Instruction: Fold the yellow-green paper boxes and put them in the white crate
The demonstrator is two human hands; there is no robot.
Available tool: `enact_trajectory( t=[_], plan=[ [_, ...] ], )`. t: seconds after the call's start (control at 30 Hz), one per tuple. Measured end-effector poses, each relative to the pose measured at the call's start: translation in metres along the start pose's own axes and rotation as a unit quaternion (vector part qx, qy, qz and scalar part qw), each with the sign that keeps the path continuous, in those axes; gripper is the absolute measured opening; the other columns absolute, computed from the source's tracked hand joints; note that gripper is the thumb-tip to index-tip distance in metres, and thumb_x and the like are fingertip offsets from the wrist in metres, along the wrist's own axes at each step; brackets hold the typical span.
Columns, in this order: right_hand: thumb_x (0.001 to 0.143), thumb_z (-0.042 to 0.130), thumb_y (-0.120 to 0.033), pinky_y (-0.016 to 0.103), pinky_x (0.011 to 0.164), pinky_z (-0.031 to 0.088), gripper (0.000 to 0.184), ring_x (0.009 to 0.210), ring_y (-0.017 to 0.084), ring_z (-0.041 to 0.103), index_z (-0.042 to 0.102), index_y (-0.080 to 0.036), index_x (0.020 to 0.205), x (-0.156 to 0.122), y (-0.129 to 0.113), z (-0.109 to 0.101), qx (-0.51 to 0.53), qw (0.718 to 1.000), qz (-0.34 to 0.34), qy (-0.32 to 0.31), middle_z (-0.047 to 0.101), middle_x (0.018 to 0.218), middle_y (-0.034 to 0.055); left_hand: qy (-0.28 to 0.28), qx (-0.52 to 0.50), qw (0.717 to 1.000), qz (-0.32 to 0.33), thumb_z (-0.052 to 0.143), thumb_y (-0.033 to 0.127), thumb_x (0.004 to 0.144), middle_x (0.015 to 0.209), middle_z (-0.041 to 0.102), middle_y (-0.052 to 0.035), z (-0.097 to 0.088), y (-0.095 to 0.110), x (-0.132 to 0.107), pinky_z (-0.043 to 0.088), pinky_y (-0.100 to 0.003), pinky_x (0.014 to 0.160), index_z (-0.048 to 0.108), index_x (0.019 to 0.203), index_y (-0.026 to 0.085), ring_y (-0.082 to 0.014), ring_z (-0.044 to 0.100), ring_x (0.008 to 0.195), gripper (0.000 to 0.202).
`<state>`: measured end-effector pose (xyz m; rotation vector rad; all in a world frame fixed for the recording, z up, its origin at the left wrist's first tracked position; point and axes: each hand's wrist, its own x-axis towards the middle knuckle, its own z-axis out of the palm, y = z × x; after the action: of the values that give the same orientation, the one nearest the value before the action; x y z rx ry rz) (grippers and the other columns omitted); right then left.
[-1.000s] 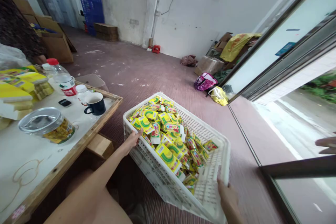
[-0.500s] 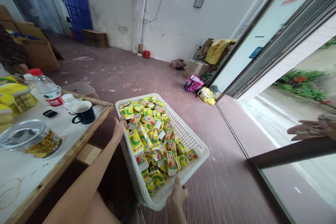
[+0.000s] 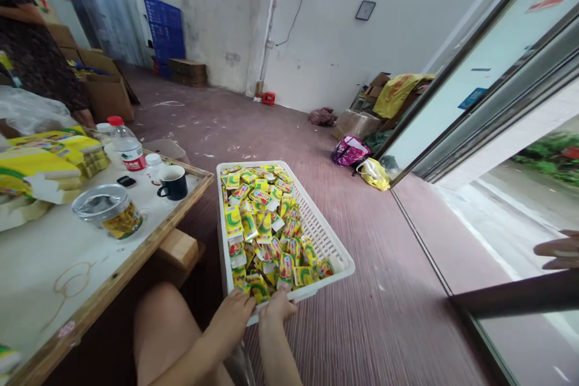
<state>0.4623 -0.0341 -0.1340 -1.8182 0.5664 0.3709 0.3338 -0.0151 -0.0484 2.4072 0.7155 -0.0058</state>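
White crate (image 3: 321, 223) is sitting right of the table (image 3: 40, 259), loaded with yellow packets (image 3: 262, 217). Both hands are holding its near rim: left hand (image 3: 233, 313) near the near-left corner, right hand (image 3: 275, 309) just beside it. Grip's looking bunched; spreading the hands along that rim, keeping it level, should be steadying the load. Long axis is running away from the person, far end pointing slightly left, toward the back wall (image 3: 316, 54). Underside's hidden.
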Motion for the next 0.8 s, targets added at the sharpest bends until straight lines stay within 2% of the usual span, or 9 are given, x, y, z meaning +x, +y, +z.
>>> enact_trajectory(
  t=[0.13,0.3,0.43,0.57,0.6,0.67,0.7,0.77,0.8],
  plan=[
    [0.094,0.058,-0.038,0.036,0.073,0.057,0.029,0.088,0.018,0.065,0.060,-0.017,0.114,-0.036,0.010,0.012,-0.008,0.999,0.023,-0.027,0.065,0.110,0.0071,0.013,0.039,0.999,-0.010,0.035,0.002,0.086,0.105,0.072,-0.0148,-0.016,-0.027,-0.015,0.044,-0.041,0.095,0.064,0.102,0.013,-0.0275,0.063,0.100,0.035],
    [0.087,0.062,-0.048,0.029,0.058,0.055,0.027,0.077,0.019,0.066,0.055,-0.023,0.095,-0.062,0.018,0.001,0.016,0.992,0.014,-0.120,0.068,0.090,0.0055,0.027,0.068,0.997,-0.028,0.035,0.001,0.085,0.099,0.070,-0.0128,-0.023,-0.049,-0.027,0.044,-0.039,0.095,0.061,0.102,0.014,-0.0259,0.062,0.099,0.034],
    [0.077,0.067,-0.049,0.032,0.055,0.055,0.028,0.069,0.022,0.069,0.056,-0.024,0.082,-0.064,0.023,-0.038,0.018,0.970,0.013,-0.243,0.069,0.074,0.0040,0.038,0.075,0.996,-0.034,0.036,0.003,0.086,0.098,0.070,-0.0105,-0.024,-0.059,-0.035,0.044,-0.039,0.095,0.059,0.104,0.017,-0.0251,0.061,0.098,0.033],
    [0.070,0.070,-0.051,0.035,0.064,0.057,0.034,0.081,0.026,0.072,0.065,-0.022,0.088,-0.055,0.009,-0.091,0.005,0.930,-0.014,-0.368,0.075,0.089,0.0080,0.051,0.073,0.995,-0.036,0.037,0.006,0.089,0.095,0.069,-0.0108,-0.027,-0.067,-0.044,0.047,-0.038,0.090,0.059,0.105,0.017,-0.0252,0.061,0.094,0.030],
    [0.071,0.069,-0.053,0.036,0.067,0.057,0.038,0.082,0.027,0.072,0.067,-0.021,0.092,-0.049,-0.002,-0.102,-0.011,0.911,-0.054,-0.408,0.076,0.090,0.0081,0.055,0.072,0.995,-0.036,0.037,0.007,0.089,0.095,0.068,-0.0106,-0.028,-0.070,-0.047,0.047,-0.037,0.088,0.059,0.105,0.017,-0.0252,0.060,0.095,0.029],
    [0.076,0.064,-0.058,0.037,0.071,0.055,0.044,0.080,0.027,0.071,0.070,-0.019,0.096,-0.032,-0.032,-0.117,-0.067,0.864,-0.205,-0.455,0.076,0.085,0.0079,0.063,0.070,0.995,-0.038,0.037,0.009,0.091,0.097,0.068,-0.0101,-0.029,-0.074,-0.052,0.047,-0.037,0.088,0.060,0.103,0.019,-0.0250,0.060,0.096,0.028],
    [0.080,0.060,-0.059,0.038,0.075,0.053,0.045,0.083,0.027,0.070,0.071,-0.019,0.095,-0.019,-0.049,-0.120,-0.098,0.837,-0.301,-0.446,0.076,0.085,0.0081,0.068,0.070,0.995,-0.038,0.036,0.009,0.092,0.097,0.067,-0.0099,-0.029,-0.075,-0.054,0.047,-0.037,0.088,0.060,0.102,0.019,-0.0248,0.060,0.096,0.027],
    [0.087,0.051,-0.058,0.041,0.089,0.048,0.046,0.101,0.029,0.065,0.071,-0.020,0.102,0.010,-0.081,-0.123,-0.164,0.785,-0.473,-0.364,0.075,0.102,0.0114,0.075,0.069,0.994,-0.039,0.035,0.010,0.093,0.096,0.067,-0.0099,-0.030,-0.077,-0.057,0.047,-0.037,0.088,0.060,0.101,0.019,-0.0248,0.059,0.097,0.028],
    [0.088,0.047,-0.059,0.042,0.093,0.045,0.047,0.104,0.029,0.064,0.072,-0.020,0.099,0.025,-0.092,-0.122,-0.214,0.747,-0.533,-0.335,0.075,0.101,0.0122,0.077,0.069,0.994,-0.039,0.035,0.010,0.093,0.096,0.067,-0.0099,-0.030,-0.078,-0.058,0.047,-0.037,0.088,0.060,0.101,0.019,-0.0249,0.059,0.097,0.028]
  ],
)
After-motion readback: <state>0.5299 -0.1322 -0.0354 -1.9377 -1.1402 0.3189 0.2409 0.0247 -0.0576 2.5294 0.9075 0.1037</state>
